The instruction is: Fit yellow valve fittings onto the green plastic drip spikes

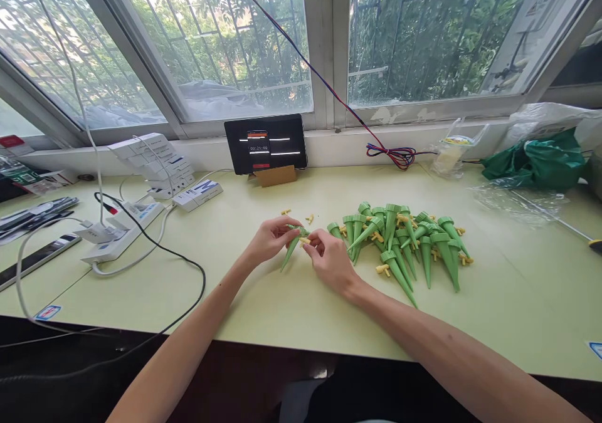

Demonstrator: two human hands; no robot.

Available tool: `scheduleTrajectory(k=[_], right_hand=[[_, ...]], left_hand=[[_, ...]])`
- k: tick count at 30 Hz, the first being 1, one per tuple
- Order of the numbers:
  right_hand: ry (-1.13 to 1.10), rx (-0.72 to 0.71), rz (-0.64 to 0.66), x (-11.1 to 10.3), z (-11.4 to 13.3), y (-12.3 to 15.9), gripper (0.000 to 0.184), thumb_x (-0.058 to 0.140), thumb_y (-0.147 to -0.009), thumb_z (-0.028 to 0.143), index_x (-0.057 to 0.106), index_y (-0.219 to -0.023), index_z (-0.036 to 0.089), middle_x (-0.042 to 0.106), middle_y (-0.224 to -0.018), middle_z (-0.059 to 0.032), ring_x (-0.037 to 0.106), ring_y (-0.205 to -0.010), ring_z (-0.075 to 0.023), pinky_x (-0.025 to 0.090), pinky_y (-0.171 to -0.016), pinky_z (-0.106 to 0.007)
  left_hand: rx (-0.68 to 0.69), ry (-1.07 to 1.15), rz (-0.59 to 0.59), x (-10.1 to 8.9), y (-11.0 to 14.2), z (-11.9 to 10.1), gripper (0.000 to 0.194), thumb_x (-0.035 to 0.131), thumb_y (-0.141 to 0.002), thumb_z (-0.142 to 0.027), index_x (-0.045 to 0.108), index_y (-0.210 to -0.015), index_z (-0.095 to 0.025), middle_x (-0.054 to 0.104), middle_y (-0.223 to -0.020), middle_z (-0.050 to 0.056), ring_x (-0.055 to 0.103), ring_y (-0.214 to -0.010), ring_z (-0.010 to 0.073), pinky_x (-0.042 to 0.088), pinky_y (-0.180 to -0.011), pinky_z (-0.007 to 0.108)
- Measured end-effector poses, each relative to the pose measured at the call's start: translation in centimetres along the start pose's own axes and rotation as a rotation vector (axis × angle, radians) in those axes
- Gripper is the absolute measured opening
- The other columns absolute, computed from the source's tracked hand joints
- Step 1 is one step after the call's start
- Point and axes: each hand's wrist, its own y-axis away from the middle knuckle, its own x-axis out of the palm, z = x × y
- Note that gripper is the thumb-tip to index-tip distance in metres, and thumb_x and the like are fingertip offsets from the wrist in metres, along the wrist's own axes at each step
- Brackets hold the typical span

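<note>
Between the fingers of my left hand [268, 242] is a green plant watering spike [289, 255], its narrow tip slanting down toward the table. My right hand [332, 262] pinches a small yellow valve [305, 242] against the spike's cap end; whether it sits inside the cap cannot be made out. Just beyond my hands lie loose yellow valves [309, 219]. To the right of my right hand is a heap of green watering spikes [390, 222], many with yellow valves at their caps.
A tablet [266, 144] showing a timer leans on a cardboard stand [275, 175] by the window. On the left are a power strip [125, 232], cables and stacked white boxes [153, 160]. A green bag [536, 160], clear plastic and a screwdriver [555, 213] lie at right.
</note>
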Motion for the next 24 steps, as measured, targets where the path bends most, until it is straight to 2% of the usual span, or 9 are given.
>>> scheduleTrajectory(k=[6, 12, 15, 20, 24], right_hand=[[0.068, -0.001, 0.003, 0.05, -0.31, -0.04, 0.027, 0.052, -0.096, 0.036, 0.06, -0.078, 0.019, 0.062, -0.067, -0.0004, 0.053, -0.058, -0.0136, 0.038, -0.059, -0.026], [0.124, 0.03, 0.019, 0.18, -0.45, -0.14, 0.042, 0.044, -0.1, 0.039, 0.053, -0.063, 0.02, 0.057, -0.056, 0.0007, 0.048, -0.051, -0.0129, 0.034, -0.056, -0.027], [0.123, 0.024, 0.006, 0.19, -0.35, -0.11, 0.039, 0.045, -0.1, 0.04, 0.056, -0.068, 0.02, 0.058, -0.058, 0.0005, 0.049, -0.052, -0.013, 0.034, -0.056, -0.026], [0.08, -0.002, -0.011, 0.12, -0.18, 0.04, 0.016, 0.053, -0.094, 0.032, 0.061, -0.093, 0.018, 0.066, -0.074, -0.0008, 0.055, -0.058, -0.0134, 0.04, -0.059, -0.025], [0.089, 0.0, -0.013, 0.14, -0.26, 0.06, 0.009, 0.055, -0.091, 0.025, 0.06, -0.094, 0.019, 0.067, -0.079, -0.0021, 0.057, -0.061, -0.0141, 0.043, -0.061, -0.026]], left_hand=[[0.011, 0.01, 0.013, 0.01, -0.08, 0.5, 0.024, 0.068, -0.088, -0.038, 0.072, -0.094, -0.016, 0.063, -0.081, 0.004, 0.054, -0.059, 0.0104, 0.047, -0.054, 0.024], [0.001, 0.008, 0.026, -0.05, -0.08, 0.77, 0.026, 0.068, -0.087, -0.04, 0.072, -0.095, -0.015, 0.066, -0.081, 0.005, 0.055, -0.06, 0.0112, 0.047, -0.054, 0.024], [-0.008, -0.001, 0.012, -0.05, -0.07, 0.53, 0.028, 0.069, -0.086, -0.042, 0.072, -0.094, -0.015, 0.066, -0.078, 0.004, 0.055, -0.059, 0.0114, 0.048, -0.054, 0.024], [-0.028, -0.023, 0.002, 0.04, -0.12, -0.02, 0.029, 0.069, -0.086, -0.043, 0.071, -0.092, -0.015, 0.064, -0.071, 0.003, 0.053, -0.056, 0.0102, 0.048, -0.052, 0.023], [-0.031, -0.027, 0.001, 0.04, -0.1, -0.18, 0.028, 0.069, -0.086, -0.043, 0.072, -0.092, -0.015, 0.064, -0.07, 0.003, 0.053, -0.055, 0.0103, 0.048, -0.052, 0.023]])
